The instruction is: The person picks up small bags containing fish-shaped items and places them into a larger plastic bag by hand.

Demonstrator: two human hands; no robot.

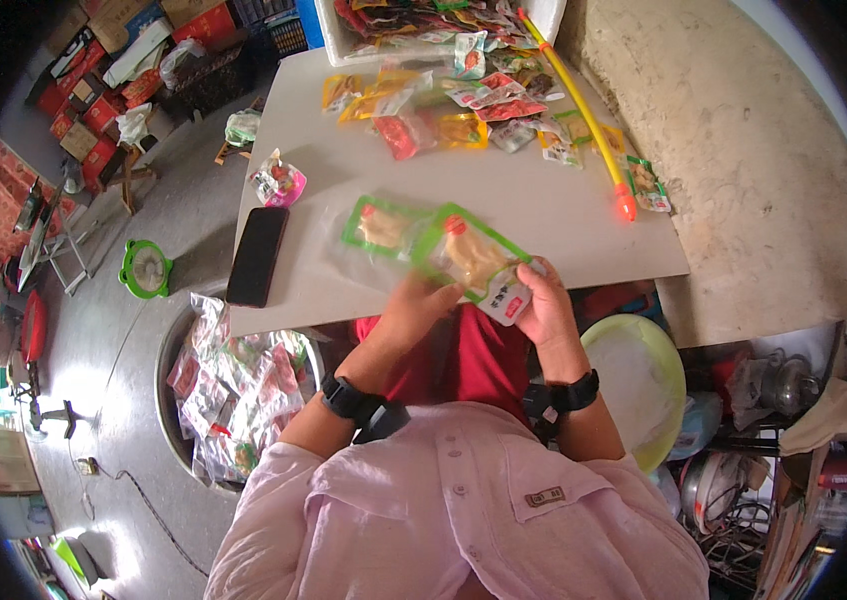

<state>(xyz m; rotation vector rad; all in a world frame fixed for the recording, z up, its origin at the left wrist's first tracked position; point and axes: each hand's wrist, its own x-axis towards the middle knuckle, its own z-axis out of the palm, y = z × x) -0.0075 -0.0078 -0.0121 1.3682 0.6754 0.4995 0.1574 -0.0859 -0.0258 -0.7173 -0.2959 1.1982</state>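
Observation:
My right hand (547,302) pinches the lower right corner of a green-edged food packet (468,259) with a clear window and pale food inside. Close to its lower left edge is my left hand (420,306), slightly blurred, its thumb against that edge and its fingertips hidden. Whether it grips the packet or clear plastic near it cannot be told. A second green-edged packet (384,229) lies to the left, blurred, with what looks like clear film around it. Both are above or on the pale tabletop (318,281).
A black phone (258,257) and a pink-edged packet (279,182) lie left. Several mixed packets (461,131) spread before a white foam box (329,37). A yellow stick (581,105) lies right. Below stand a metal basin (168,409) of bagged packets and a yellow-green tub (675,375).

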